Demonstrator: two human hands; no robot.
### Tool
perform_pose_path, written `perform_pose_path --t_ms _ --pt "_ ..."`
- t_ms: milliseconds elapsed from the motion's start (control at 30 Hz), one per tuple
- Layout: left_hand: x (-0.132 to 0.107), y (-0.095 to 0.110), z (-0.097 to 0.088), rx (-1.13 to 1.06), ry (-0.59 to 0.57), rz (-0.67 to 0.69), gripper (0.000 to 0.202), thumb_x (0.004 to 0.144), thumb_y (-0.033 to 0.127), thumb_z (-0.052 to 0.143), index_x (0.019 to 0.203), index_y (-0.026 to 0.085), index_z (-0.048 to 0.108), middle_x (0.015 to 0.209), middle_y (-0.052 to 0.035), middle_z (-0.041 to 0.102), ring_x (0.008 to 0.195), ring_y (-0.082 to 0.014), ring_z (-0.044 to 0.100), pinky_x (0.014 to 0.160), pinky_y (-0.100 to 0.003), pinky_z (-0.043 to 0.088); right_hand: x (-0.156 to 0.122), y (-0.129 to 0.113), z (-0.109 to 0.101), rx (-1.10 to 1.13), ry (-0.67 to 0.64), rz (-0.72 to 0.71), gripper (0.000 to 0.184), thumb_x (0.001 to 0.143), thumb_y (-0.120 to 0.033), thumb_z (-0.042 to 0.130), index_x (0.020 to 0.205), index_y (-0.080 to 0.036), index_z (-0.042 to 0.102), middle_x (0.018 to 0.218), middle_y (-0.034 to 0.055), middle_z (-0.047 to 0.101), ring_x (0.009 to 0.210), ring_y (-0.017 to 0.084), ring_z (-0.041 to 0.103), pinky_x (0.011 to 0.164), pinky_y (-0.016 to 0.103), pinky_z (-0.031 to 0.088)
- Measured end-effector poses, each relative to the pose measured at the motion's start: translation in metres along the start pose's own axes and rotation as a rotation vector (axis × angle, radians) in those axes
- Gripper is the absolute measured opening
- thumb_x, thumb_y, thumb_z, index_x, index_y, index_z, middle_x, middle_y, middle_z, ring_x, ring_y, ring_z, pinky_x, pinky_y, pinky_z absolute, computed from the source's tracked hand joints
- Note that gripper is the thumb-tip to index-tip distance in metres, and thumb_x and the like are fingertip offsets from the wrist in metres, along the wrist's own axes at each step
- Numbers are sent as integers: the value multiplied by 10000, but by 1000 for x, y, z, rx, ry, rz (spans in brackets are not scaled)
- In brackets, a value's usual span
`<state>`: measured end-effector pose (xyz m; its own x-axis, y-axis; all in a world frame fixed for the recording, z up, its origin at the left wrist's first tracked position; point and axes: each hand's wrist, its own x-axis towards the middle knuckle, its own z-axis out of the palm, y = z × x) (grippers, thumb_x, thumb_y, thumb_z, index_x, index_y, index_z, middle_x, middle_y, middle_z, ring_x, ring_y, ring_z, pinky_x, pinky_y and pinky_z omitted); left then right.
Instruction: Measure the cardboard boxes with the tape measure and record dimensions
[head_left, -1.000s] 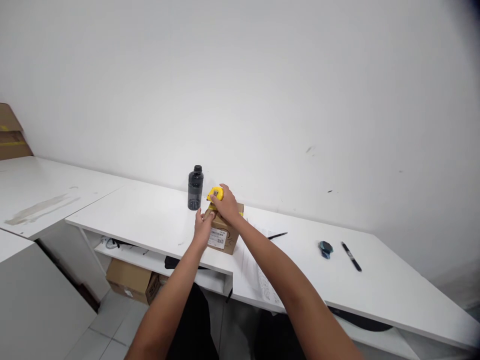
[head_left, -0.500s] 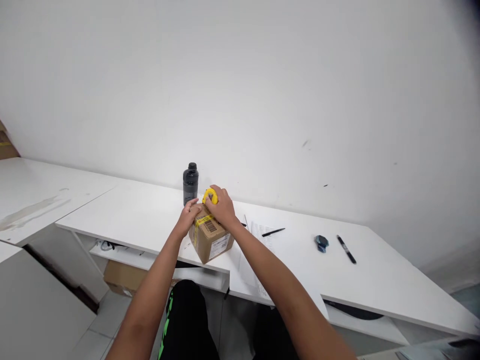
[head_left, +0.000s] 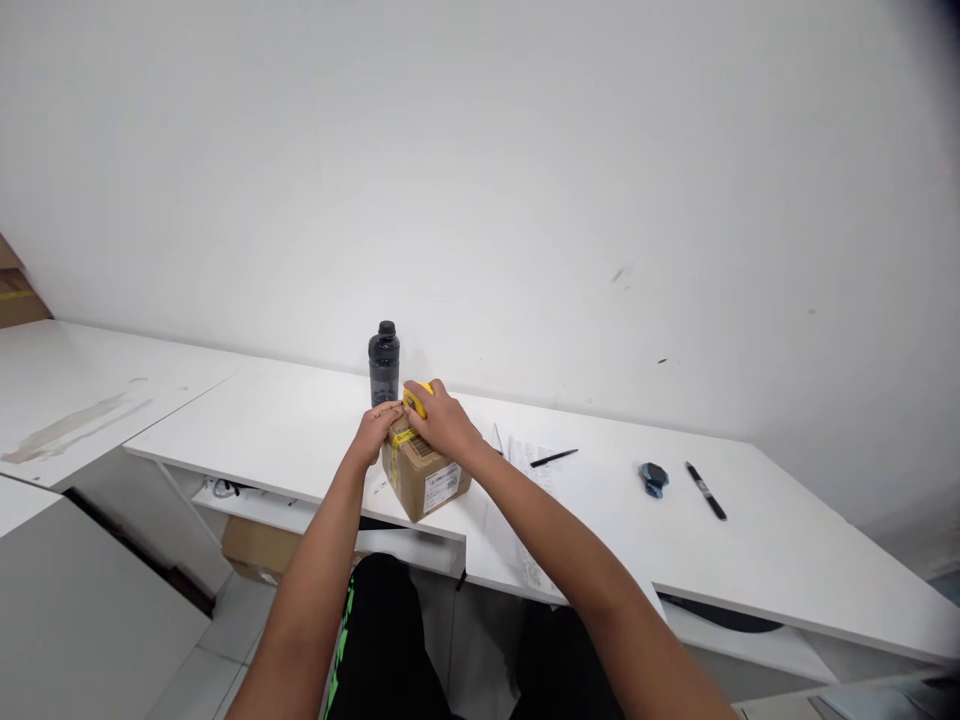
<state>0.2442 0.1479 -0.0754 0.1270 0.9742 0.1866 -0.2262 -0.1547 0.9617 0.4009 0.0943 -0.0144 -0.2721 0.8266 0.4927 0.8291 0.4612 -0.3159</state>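
Note:
A small taped cardboard box (head_left: 411,476) with yellow tape and a white shipping label stands near the desk's front edge. My right hand (head_left: 445,424) is closed around a yellow tape measure (head_left: 418,399), held at the far upper edge of the box. Beside it, my left hand (head_left: 375,434) has its fingers drawn together at the far left corner of the box top, close to the tape measure. What lies between those fingertips is hidden. Any pulled-out blade is too small to make out.
Behind the hands a dark bottle (head_left: 384,366) stands near the wall. To the right are printed papers (head_left: 531,462), a black pen (head_left: 555,458), a dark watch-like object (head_left: 654,479) and a black marker (head_left: 706,491). Under the desk sits another cardboard box (head_left: 259,549).
My right hand has tipped and lowered the tape measure toward the box edge. My left fingers have drawn in closer to it. The view has shifted slightly.

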Motion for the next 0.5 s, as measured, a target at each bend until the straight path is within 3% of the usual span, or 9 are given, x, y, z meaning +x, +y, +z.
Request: perform_pose_path --t_ms 133,267,367,500 --pt "-1 1 2 16 28 -18 416 657 393 736 985 138 724 1005 -92 724 897 -229 642 815 -330 488 -51 1 -14 -74 28 4 425 925 -345 468 1346 -293 493 1192 116 494 803 209 599 654 309 493" --pt "-2 2 3 30 23 -13 414 657 405 732 976 140 732 1017 -96 726 912 -243 642 814 -336 492 -101 4 -22 -59 97 92 402 932 -378 445 1318 -289 515 1178 121 507 734 194 601 590 310 511" --pt "-1 0 3 31 15 21 410 651 409 736 964 144 738 1049 -98 723 931 -248 642 837 -344 491 -114 4 -23 -80 113 115 387 918 -367 469 1290 -286 539 1146 119 527 695 182 600 562 304 519" --pt "1 -2 0 34 7 40 421 658 410 724 981 141 729 1075 -97 719 947 -244 641 851 -352 491 -110 1 -19 -76 203 63 368 920 -339 472 1276 -270 534 1113 104 546 686 171 598 527 285 517"
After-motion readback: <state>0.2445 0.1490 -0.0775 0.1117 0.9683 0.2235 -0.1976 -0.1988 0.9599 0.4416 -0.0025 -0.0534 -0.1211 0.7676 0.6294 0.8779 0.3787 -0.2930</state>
